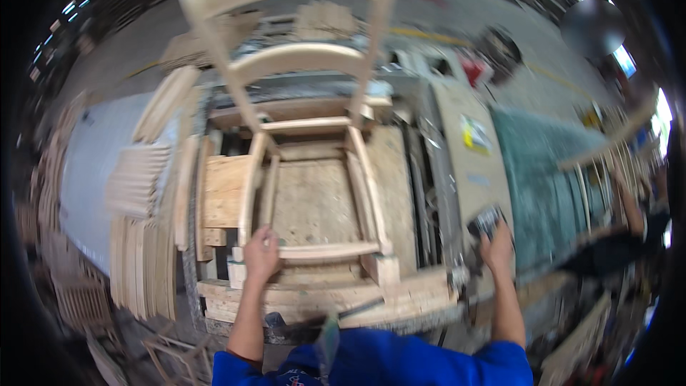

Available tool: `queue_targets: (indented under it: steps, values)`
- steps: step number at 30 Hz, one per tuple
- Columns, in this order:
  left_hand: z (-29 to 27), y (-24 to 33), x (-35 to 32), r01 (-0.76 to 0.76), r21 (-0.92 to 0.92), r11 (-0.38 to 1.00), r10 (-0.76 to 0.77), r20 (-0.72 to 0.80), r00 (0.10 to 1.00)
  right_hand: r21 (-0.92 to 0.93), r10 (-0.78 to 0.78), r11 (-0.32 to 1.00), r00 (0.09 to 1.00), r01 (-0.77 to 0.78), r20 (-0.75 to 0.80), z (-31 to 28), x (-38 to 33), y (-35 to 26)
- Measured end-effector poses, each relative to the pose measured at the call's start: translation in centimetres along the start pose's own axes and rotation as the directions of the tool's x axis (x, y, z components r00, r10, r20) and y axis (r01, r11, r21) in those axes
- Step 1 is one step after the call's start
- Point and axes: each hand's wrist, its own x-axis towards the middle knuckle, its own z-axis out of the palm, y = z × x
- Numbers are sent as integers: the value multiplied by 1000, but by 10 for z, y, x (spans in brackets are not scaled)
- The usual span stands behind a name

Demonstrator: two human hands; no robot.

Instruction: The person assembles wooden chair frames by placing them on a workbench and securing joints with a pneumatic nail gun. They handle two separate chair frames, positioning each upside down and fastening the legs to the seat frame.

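Observation:
A bare wooden chair frame (311, 250) stands on the workbench in front of me, its curved back at the far side and its seat opening without a panel. My left hand (262, 254) is closed at the near left corner of the frame, where the front rail meets the side rail. Off to the right, my right hand (496, 246) is wrapped round a dark grey and black handheld tool (486, 221). Blur hides what kind of tool it is. It is over the brown board at the bench's right side, apart from the chair.
Stacked wooden slats (143, 264) and curved pieces (139, 180) lie left of the bench. A brown board (471, 171) with a yellow label runs along the right. Beyond the green sheet-covered surface (543, 179), another person's arm (629, 204) reaches to a slatted wooden frame.

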Motion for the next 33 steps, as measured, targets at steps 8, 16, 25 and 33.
queue_targets:
  steps: [8,16,25,33]
  values:
    - [38,8,13,184,53,982,-189,408,893,-87,81,995,823,-39,562,45,27,22]
    - [64,2,4,130,-362,923,78,509,857,41,-133,991,856,129,500,-74,74,-62]
    - [78,-42,-1,264,-393,881,-20,526,850,123,-69,992,710,-25,701,-99,85,-299]
    - [80,64,-29,575,-676,462,103,684,722,145,-101,987,426,-73,899,-67,62,-435]
